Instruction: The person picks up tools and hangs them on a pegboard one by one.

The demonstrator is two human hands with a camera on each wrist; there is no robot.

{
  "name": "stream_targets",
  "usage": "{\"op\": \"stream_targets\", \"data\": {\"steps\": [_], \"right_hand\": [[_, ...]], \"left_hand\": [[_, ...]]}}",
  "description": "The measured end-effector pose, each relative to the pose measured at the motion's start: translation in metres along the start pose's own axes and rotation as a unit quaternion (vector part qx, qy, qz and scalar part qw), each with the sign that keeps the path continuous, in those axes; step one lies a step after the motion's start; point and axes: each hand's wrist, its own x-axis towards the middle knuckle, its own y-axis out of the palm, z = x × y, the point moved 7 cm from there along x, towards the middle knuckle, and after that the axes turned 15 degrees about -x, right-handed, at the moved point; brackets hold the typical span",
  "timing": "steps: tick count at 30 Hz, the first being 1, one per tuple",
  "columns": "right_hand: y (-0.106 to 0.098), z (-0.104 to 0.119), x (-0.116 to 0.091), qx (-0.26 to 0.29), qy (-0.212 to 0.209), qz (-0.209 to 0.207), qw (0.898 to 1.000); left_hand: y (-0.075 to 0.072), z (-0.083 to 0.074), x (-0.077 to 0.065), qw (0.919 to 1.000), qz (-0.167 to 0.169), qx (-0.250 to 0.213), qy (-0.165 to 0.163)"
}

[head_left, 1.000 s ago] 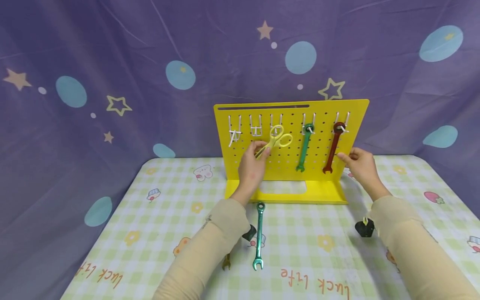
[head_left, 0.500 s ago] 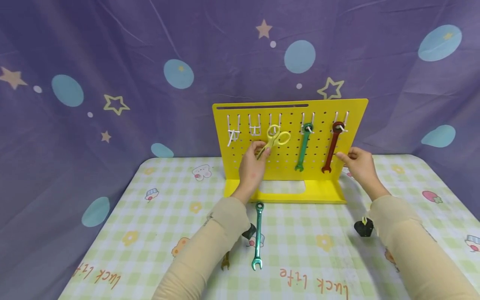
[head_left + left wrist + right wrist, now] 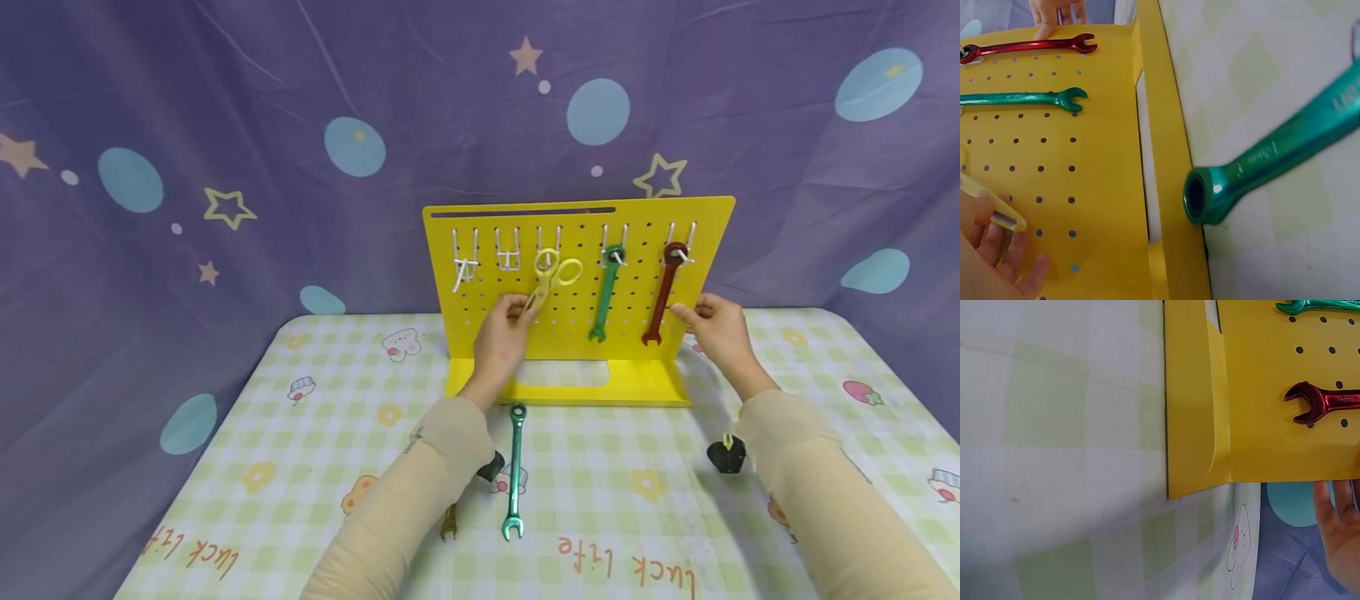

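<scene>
**Left hand pinches yellow scissors before a yellow pegboard; right hand holds the board's edge**

In the head view, the left hand has the blade end of the scissors between thumb and fingers, the handles tilted up and to the right. One handle ring overlaps the third white hook from the left; whether the hook passes through it cannot be told. Further right, a green wrench and a red wrench hang from hooks by their ring ends. The right hand grips the board's right edge beside the red wrench, thumb in front. On the desk, covered by a checked cloth, a teal wrench lies in front of the board. Beside it, a brass-coloured wrench and a dark object are partly hidden by the left sleeve. Another black object sits by the right sleeve.

In the left wrist view, thumb and fingers close around the lower part of the scissors, with grey metal showing near the tip. The teal wrench's ring end looms large beside the board's base.

In the right wrist view, the right hand's fingers meet the board's edge, near the red wrench's forked end; the hand is partly cut off by the frame.
</scene>
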Motion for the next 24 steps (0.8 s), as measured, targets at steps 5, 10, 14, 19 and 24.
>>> {"op": "stream_targets", "data": {"steps": [5,10,14,19,24], "right_hand": [[0.000,0.001,-0.002,-0.002,0.003,0.001,1.000],[-0.002,0.002,-0.001,-0.002,0.001,-0.001,1.000],[-0.004,0.003,0.001,-0.004,-0.001,-0.002,1.000],[-0.003,0.002,0.001,-0.006,0.001,0.001,1.000],[-0.001,0.001,-0.001,-0.003,0.005,0.003,1.000]], "left_hand": [[-0.007,0.006,-0.002,1.0000,0.003,0.006,-0.004],[-0.016,0.005,-0.001,0.9998,0.004,0.017,0.000],[-0.022,0.001,-0.001,0.9998,0.008,0.018,0.004],[-0.030,0.000,-0.006,0.9998,0.016,0.009,0.003],[-0.037,0.000,-0.013,0.9991,0.037,0.020,0.007]]}}
